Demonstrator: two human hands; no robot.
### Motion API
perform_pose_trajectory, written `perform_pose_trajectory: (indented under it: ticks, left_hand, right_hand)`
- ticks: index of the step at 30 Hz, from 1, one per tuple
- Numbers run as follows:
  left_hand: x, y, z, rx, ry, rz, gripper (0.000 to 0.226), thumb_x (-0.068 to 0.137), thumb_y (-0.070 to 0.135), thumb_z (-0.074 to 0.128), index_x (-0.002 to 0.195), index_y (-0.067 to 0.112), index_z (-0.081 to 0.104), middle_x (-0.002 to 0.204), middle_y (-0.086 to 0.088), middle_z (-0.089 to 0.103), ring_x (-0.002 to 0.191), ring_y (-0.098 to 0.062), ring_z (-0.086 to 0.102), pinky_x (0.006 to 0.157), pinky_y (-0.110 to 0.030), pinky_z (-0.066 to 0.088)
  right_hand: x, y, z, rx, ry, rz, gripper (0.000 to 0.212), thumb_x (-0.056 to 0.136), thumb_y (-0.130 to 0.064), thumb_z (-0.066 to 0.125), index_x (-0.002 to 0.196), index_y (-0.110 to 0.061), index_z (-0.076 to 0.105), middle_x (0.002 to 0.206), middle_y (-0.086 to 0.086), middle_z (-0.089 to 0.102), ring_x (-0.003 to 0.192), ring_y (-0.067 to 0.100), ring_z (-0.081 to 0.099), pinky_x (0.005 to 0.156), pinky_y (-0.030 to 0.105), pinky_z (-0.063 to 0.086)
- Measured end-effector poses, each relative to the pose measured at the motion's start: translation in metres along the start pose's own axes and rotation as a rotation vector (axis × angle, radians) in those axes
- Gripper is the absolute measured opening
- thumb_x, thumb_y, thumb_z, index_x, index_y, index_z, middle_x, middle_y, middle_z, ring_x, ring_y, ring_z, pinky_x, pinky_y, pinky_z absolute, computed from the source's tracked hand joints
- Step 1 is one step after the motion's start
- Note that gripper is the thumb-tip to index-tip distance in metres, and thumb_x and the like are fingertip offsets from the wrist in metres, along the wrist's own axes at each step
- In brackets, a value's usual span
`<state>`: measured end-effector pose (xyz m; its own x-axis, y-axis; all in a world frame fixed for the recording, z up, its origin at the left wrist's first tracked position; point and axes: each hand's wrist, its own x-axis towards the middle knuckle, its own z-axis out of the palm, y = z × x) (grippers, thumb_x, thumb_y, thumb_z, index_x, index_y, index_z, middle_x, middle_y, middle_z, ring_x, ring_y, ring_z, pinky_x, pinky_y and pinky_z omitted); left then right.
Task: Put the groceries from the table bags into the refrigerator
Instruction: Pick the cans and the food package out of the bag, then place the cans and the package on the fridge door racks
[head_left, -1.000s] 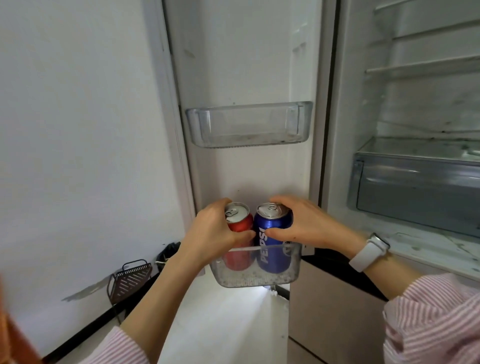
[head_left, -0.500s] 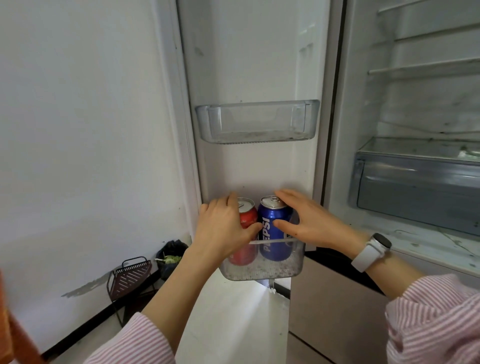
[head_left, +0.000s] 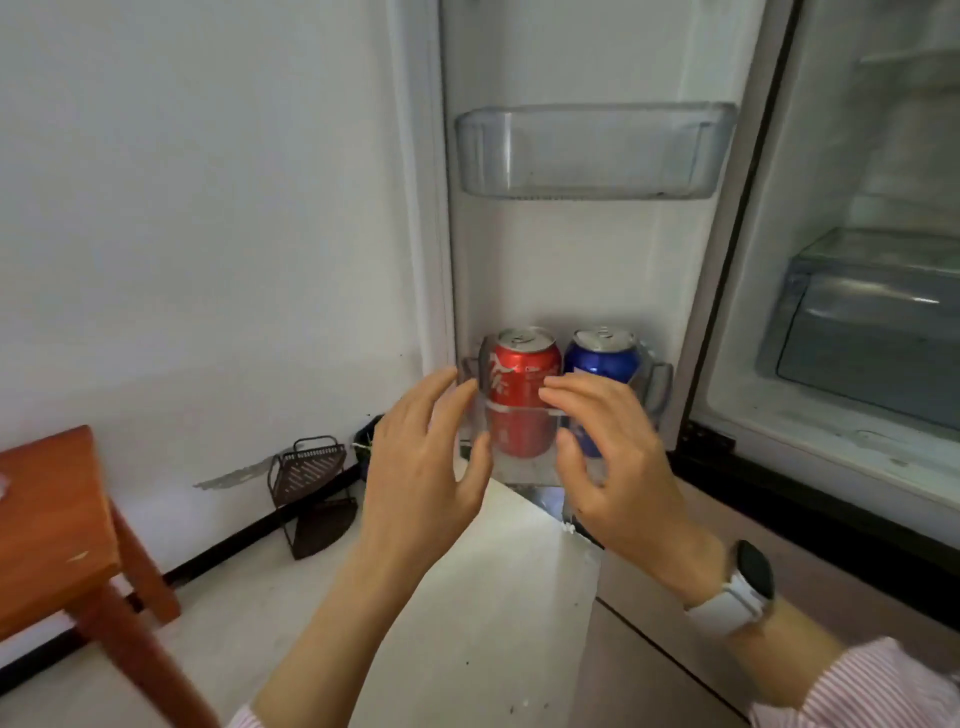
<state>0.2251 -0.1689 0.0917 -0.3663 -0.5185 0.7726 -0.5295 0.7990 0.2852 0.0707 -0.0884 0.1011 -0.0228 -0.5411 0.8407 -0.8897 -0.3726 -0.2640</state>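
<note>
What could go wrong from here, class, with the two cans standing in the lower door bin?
1. The red can and blue can rise well above the lower bin's front rail; a hard door swing might tip them.
2. The left hand and right hand, open in front of the cans, could knock them while pulling away.
3. The stool stands close behind on the left, a possible trip hazard.

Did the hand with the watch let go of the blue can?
Yes. The right hand has come off the blue can, drawing back toward the camera, away from the lower door bin, fingers relaxed and holding nothing.
</note>
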Motion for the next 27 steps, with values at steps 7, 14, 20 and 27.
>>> perform_pose_trajectory:
  ticks: [7, 14, 20, 27]
  left_hand:
    - [-0.133, -0.105, -0.046, 0.377, -0.347, -0.417, 0.047, 0.081, 0.032, 0.049, 0.119, 0.005, 0.058, 0.122, -0.016, 0.059, 0.113, -0.035, 0.056, 0.092, -0.050, 0.047]
    - [-0.240, -0.191, -0.121, 0.495, -0.417, -0.804, 0.048, 0.091, 0.034, 0.048, 0.136, 0.017, 0.041, 0.140, -0.003, 0.043, 0.130, -0.021, 0.037, 0.108, -0.039, 0.025]
    - [-0.295, -0.294, -0.189, 0.462, -0.390, -0.976, 0.044, 0.093, 0.033, 0.045, 0.134, 0.017, 0.043, 0.139, 0.000, 0.044, 0.131, -0.018, 0.036, 0.108, -0.037, 0.025]
    - [-0.331, -0.402, -0.251, 0.376, -0.384, -1.106, 0.041, 0.093, 0.029, 0.045, 0.132, 0.016, 0.046, 0.136, -0.002, 0.046, 0.128, -0.020, 0.039, 0.106, -0.035, 0.027]
  right_hand:
    - [-0.057, -0.063, 0.132, 0.209, -0.477, 0.028, 0.035, 0.086, -0.022, 0.042, 0.112, -0.006, 0.060, 0.110, 0.010, 0.064, 0.105, 0.022, 0.053, 0.091, 0.038, 0.046]
    - [-0.107, -0.133, 0.266, 0.224, -0.931, 0.123, 0.035, 0.096, -0.025, 0.038, 0.128, -0.015, 0.049, 0.134, 0.000, 0.050, 0.127, 0.015, 0.037, 0.102, 0.023, 0.025]
    - [-0.117, -0.222, 0.389, 0.283, -1.103, 0.158, 0.034, 0.096, -0.024, 0.038, 0.125, -0.013, 0.051, 0.131, 0.004, 0.053, 0.123, 0.019, 0.043, 0.103, 0.029, 0.031]
    - [-0.106, -0.298, 0.495, 0.305, -1.217, 0.192, 0.034, 0.095, -0.019, 0.040, 0.125, -0.011, 0.052, 0.128, 0.008, 0.055, 0.119, 0.022, 0.048, 0.099, 0.022, 0.030]
